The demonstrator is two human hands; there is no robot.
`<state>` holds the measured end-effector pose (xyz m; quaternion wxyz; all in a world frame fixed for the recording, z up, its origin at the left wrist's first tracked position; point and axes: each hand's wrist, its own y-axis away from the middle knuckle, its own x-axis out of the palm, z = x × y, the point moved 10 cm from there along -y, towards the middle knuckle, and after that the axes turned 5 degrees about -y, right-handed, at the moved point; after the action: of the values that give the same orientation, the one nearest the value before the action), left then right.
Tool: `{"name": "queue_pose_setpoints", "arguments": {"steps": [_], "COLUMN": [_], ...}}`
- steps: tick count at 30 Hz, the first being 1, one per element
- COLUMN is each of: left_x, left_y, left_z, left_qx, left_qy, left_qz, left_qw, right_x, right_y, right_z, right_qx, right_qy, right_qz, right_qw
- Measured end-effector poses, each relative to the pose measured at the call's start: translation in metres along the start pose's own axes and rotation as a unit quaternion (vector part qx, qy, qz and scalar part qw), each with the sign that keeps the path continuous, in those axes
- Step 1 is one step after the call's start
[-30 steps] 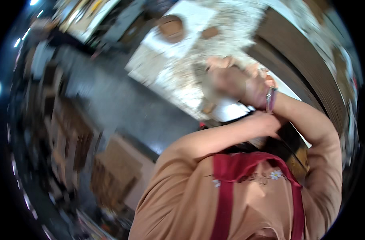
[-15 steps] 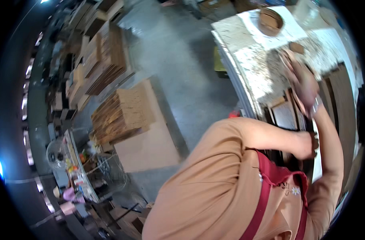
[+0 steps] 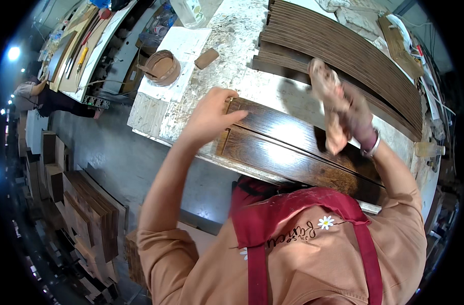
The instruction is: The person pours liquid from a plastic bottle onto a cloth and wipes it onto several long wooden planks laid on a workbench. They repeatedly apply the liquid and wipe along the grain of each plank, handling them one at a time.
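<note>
Two glossy dark brown wooden planks lie side by side at the near edge of the work table: a farther plank (image 3: 277, 123) and a nearer plank (image 3: 270, 157). My left hand (image 3: 210, 116) grips the left end of the farther plank, its fingers curled at the end and the thumb over the top face. Above the planks' right part, my right hand (image 3: 358, 118) holds a crumpled, brown-stained pale rag (image 3: 327, 91). That hand is dark-coloured up to the wrist and blurred by motion; contact between rag and wood cannot be made out.
A row of dark brown strips (image 3: 338, 46) lies across the table's far side. To the left stand a round brown tub (image 3: 163, 67) on white paper and a small brown block (image 3: 206, 58). A clear bottle (image 3: 188, 12) is behind them. Another person (image 3: 39, 96) works at a far-left bench.
My view has swung from the floor and stacked boards at left to the table. My left hand is now at the farther plank's left end; the right is over the planks' right part.
</note>
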<state>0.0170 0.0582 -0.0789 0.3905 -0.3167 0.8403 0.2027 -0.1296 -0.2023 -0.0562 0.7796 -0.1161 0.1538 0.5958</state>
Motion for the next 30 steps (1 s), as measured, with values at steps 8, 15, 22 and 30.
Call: {"name": "queue_pose_setpoints", "arguments": {"steps": [8, 15, 22, 30], "left_x": [0.022, 0.027, 0.034, -0.010], "left_y": [-0.012, -0.018, -0.025, -0.015], "left_z": [0.026, 0.026, 0.035, -0.017], "left_qx": [-0.101, -0.117, -0.127, 0.101], "left_qy": [0.160, 0.186, 0.187, -0.130], "left_qz": [0.150, 0.195, 0.175, -0.053], "left_qw": [0.970, 0.956, 0.958, 0.985], "right_x": [0.038, 0.035, 0.032, 0.029], "right_y": [0.039, 0.042, 0.042, 0.029], "right_z": [0.011, 0.014, 0.016, -0.015], "right_qx": [-0.088, -0.119, -0.124, 0.050], "right_qy": [0.227, 0.222, 0.212, 0.071], "right_qz": [0.027, 0.011, 0.007, 0.029], "right_qw": [0.969, 0.968, 0.969, 0.996]}}
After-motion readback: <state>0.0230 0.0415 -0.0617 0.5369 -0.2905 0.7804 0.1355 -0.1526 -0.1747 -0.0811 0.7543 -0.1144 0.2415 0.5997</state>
